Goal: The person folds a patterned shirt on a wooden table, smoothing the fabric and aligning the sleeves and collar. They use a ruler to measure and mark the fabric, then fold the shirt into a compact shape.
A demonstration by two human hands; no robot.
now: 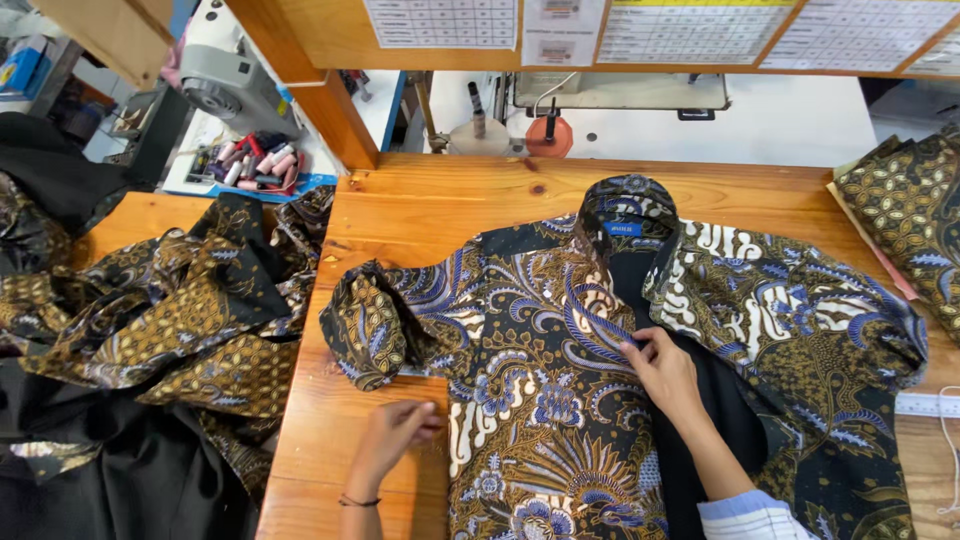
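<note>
A batik shirt (540, 330) in black, blue, brown and white lies front-up on a wooden table (430, 200), collar away from me, its front open over a black lining. My right hand (662, 368) pinches the edge of the left front panel near mid-chest. My left hand (398, 432) rests at the shirt's left side seam, below the short sleeve, fingers curled against the cloth edge; whether it grips the cloth is unclear.
A heap of brown batik and black cloth (150, 330) fills the left side. More folded batik (905, 215) lies at the right edge. Thread spools (255, 160) and a sewing machine (225, 70) stand behind. A white ruler (930, 404) lies at the right.
</note>
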